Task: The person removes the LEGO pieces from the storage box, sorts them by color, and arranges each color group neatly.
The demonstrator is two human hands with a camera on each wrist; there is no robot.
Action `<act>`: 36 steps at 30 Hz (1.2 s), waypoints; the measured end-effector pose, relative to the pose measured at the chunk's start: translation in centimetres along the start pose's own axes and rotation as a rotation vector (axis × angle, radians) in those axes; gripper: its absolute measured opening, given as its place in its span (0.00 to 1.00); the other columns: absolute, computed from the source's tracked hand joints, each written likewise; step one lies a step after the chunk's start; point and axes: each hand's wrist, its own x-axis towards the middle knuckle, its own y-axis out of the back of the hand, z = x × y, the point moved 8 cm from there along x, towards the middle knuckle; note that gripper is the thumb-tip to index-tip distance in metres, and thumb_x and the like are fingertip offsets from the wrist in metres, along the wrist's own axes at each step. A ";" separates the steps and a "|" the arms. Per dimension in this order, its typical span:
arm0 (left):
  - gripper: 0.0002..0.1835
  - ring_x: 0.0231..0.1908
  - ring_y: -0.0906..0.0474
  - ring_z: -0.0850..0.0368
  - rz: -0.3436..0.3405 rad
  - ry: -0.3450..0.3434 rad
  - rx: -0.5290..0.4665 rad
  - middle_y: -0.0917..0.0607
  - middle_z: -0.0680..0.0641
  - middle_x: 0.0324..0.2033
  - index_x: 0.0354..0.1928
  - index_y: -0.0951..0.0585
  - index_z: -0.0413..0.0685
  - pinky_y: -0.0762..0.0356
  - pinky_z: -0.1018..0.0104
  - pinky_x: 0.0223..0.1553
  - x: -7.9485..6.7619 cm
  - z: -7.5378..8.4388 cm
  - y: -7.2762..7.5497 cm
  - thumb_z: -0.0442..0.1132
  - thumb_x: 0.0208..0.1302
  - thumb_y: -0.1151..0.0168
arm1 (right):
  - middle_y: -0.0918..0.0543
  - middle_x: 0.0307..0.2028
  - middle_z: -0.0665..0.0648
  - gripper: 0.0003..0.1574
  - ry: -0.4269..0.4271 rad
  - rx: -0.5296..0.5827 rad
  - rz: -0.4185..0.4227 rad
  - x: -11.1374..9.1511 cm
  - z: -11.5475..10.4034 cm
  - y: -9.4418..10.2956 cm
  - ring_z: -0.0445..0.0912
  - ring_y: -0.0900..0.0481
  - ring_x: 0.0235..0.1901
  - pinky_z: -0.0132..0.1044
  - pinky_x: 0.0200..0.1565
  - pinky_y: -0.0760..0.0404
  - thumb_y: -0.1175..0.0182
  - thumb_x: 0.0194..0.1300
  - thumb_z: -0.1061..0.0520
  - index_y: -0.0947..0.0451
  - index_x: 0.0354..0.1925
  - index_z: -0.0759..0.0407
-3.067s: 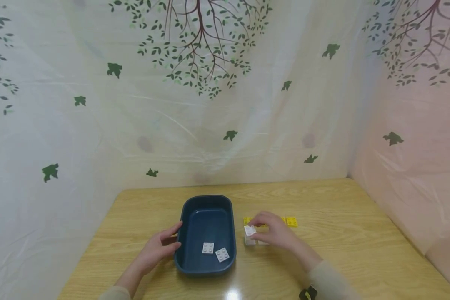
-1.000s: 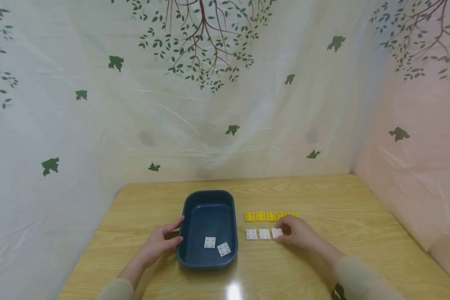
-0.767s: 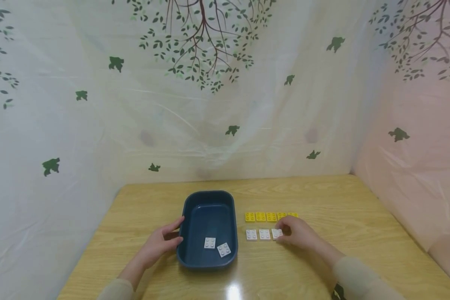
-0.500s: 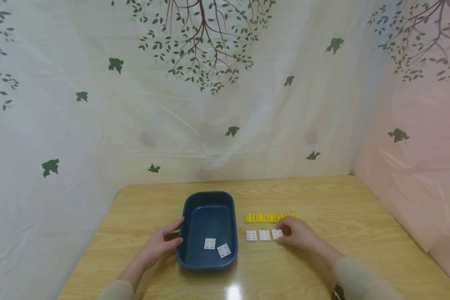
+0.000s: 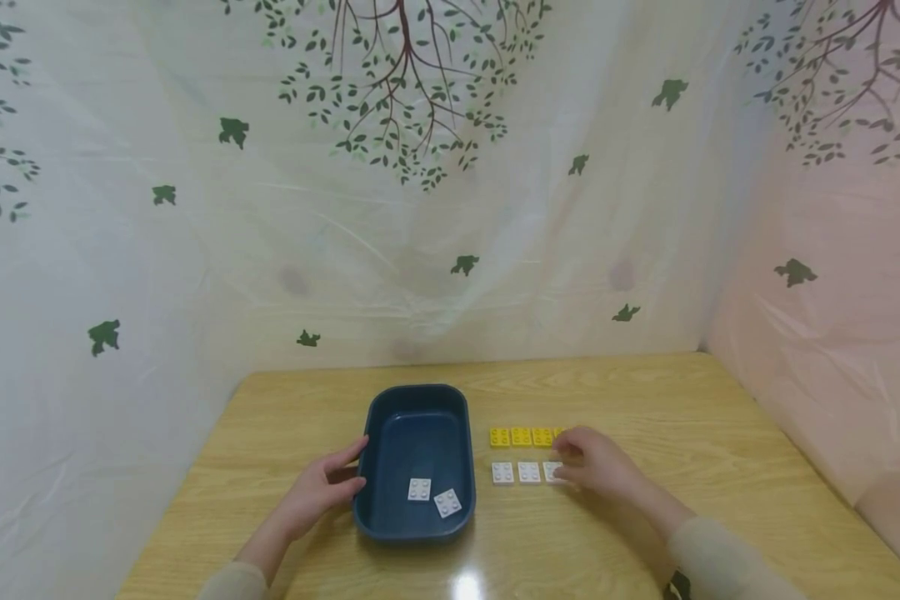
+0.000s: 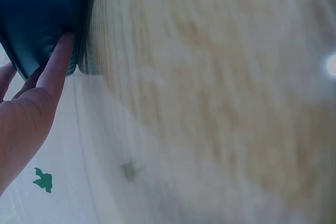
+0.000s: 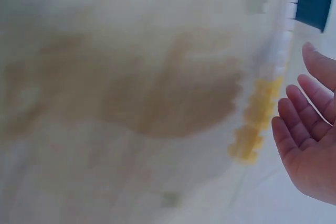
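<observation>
My left hand (image 5: 313, 492) touches the left side of a dark blue tray (image 5: 367, 518) with fairly straight thumb and fingers, seen also in the left wrist view against the tray's outer wall (image 6: 44, 30). Two white toy bricks, one upright (image 5: 419, 489) and one turned (image 5: 447, 502), lie inside. My right hand (image 5: 603, 467) hovers at the right-most white brick (image 5: 552, 472) of a row of three on the table. Its fingers are relaxed and parted from the bricks in the right wrist view, holding nothing. It hides part of the yellow row (image 5: 521, 437) behind.
The wooden table (image 5: 720, 467) carries the tray and both brick rows. Two other white bricks (image 5: 502, 472) sit left of my right hand. A leaf-patterned curtain (image 5: 420, 283) closes off the back and both sides. A dark object (image 5: 677, 585) shows by the right sleeve.
The right hand has moved from the row's left end to its right end, where three white bricks now stand separately. Its fingers have just loosened from the third brick. The left hand stays put.
</observation>
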 end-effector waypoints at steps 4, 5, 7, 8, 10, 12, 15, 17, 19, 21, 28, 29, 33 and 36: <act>0.35 0.63 0.32 0.32 0.006 0.000 0.003 0.42 0.30 0.72 0.75 0.39 0.42 0.20 0.57 0.52 0.0 0.1 0.0 0.33 0.68 0.39 | 0.17 0.42 0.51 0.18 0.082 0.006 0.015 0.6 -1.9 0.5 0.49 0.19 0.44 0.50 0.49 0.19 0.28 0.58 0.56 0.18 0.46 0.59; 0.35 0.63 0.32 0.32 0.008 -0.001 0.006 0.42 0.30 0.72 0.75 0.39 0.42 0.20 0.57 0.53 -0.1 0.1 -0.1 0.33 0.68 0.39 | 0.17 0.43 0.51 0.19 0.110 0.004 0.011 0.8 -2.5 0.5 0.49 0.19 0.44 0.50 0.49 0.19 0.28 0.58 0.55 0.18 0.47 0.59; 0.35 0.63 0.32 0.32 0.012 -0.001 0.011 0.42 0.30 0.72 0.75 0.39 0.42 0.20 0.57 0.53 -0.1 0.1 0.0 0.33 0.68 0.39 | 0.17 0.43 0.51 0.20 0.158 0.005 -0.003 1.1 -3.8 0.2 0.49 0.19 0.44 0.49 0.49 0.19 0.28 0.59 0.55 0.19 0.48 0.59; 0.35 0.63 0.32 0.32 0.013 -0.001 0.012 0.42 0.30 0.72 0.75 0.39 0.43 0.20 0.57 0.53 0.0 0.1 0.0 0.33 0.68 0.39 | 0.17 0.43 0.51 0.20 0.178 0.007 -0.012 1.3 -4.4 0.0 0.49 0.19 0.44 0.49 0.49 0.19 0.28 0.59 0.55 0.19 0.48 0.59; 0.35 0.63 0.31 0.32 0.016 0.000 0.017 0.42 0.30 0.72 0.75 0.39 0.43 0.20 0.57 0.53 0.0 0.1 0.0 0.34 0.68 0.38 | 0.17 0.43 0.50 0.21 0.204 0.005 -0.031 1.7 -5.6 -0.6 0.48 0.20 0.44 0.48 0.49 0.20 0.28 0.59 0.54 0.19 0.49 0.58; 0.35 0.63 0.31 0.32 0.017 0.000 0.012 0.42 0.30 0.72 0.74 0.39 0.43 0.20 0.57 0.53 0.0 0.1 0.1 0.34 0.68 0.38 | 0.17 0.43 0.50 0.21 0.230 0.012 -0.048 2.1 -6.9 -1.2 0.47 0.20 0.44 0.48 0.49 0.20 0.28 0.59 0.54 0.19 0.50 0.58; 0.35 0.63 0.32 0.31 0.016 0.001 0.005 0.42 0.29 0.72 0.75 0.39 0.43 0.20 0.57 0.52 0.1 0.0 0.1 0.34 0.68 0.38 | 0.16 0.44 0.50 0.22 0.287 0.024 -0.065 2.9 -8.8 -2.1 0.45 0.20 0.44 0.47 0.50 0.20 0.28 0.58 0.54 0.19 0.51 0.58; 0.35 0.63 0.32 0.31 0.014 -0.002 0.002 0.42 0.29 0.72 0.75 0.39 0.43 0.19 0.57 0.52 0.1 0.0 0.2 0.34 0.68 0.38 | 0.16 0.45 0.50 0.23 0.316 0.036 -0.077 3.4 -10.0 -2.7 0.44 0.20 0.45 0.46 0.51 0.21 0.27 0.58 0.55 0.19 0.52 0.57; 0.35 0.63 0.32 0.32 0.012 -0.005 0.005 0.42 0.29 0.72 0.75 0.39 0.43 0.19 0.58 0.52 0.2 0.0 0.3 0.34 0.68 0.38 | 0.16 0.46 0.49 0.25 0.336 0.053 -0.095 4.0 -11.1 -3.3 0.42 0.20 0.46 0.45 0.52 0.21 0.27 0.57 0.56 0.19 0.53 0.56; 0.35 0.63 0.31 0.32 0.008 -0.009 0.008 0.42 0.30 0.72 0.75 0.39 0.43 0.19 0.59 0.52 0.3 0.0 0.3 0.34 0.68 0.38 | 0.16 0.48 0.47 0.26 0.345 0.068 -0.125 4.6 -12.0 -3.9 0.41 0.21 0.47 0.44 0.54 0.21 0.26 0.57 0.56 0.19 0.54 0.55; 0.35 0.63 0.32 0.32 -0.005 -0.008 -0.002 0.43 0.30 0.72 0.75 0.39 0.44 0.19 0.58 0.52 0.6 -0.1 0.5 0.35 0.69 0.38 | 0.18 0.54 0.49 0.30 0.462 0.049 -0.258 6.9 -15.0 -6.5 0.42 0.23 0.55 0.40 0.60 0.26 0.25 0.56 0.56 0.21 0.57 0.56; 0.35 0.63 0.31 0.32 -0.005 -0.009 0.000 0.43 0.30 0.72 0.75 0.39 0.44 0.19 0.57 0.52 0.6 -0.1 0.6 0.35 0.69 0.38 | 0.18 0.55 0.49 0.31 0.489 0.040 -0.279 7.2 -15.4 -6.8 0.42 0.24 0.56 0.40 0.61 0.27 0.25 0.56 0.56 0.21 0.58 0.56; 0.35 0.63 0.31 0.33 -0.014 -0.012 0.000 0.43 0.30 0.72 0.75 0.39 0.45 0.20 0.57 0.52 0.9 -0.1 0.8 0.35 0.69 0.39 | 0.20 0.57 0.50 0.32 0.580 0.012 -0.370 8.5 -16.5 -8.2 0.42 0.26 0.59 0.38 0.64 0.31 0.26 0.56 0.57 0.21 0.59 0.55; 0.35 0.64 0.32 0.33 -0.026 -0.016 -0.011 0.43 0.30 0.73 0.75 0.39 0.44 0.20 0.57 0.52 1.0 -0.2 0.8 0.35 0.69 0.39 | 0.20 0.57 0.49 0.31 0.615 0.005 -0.436 9.3 -16.9 -9.2 0.40 0.27 0.60 0.35 0.65 0.32 0.27 0.57 0.58 0.21 0.60 0.53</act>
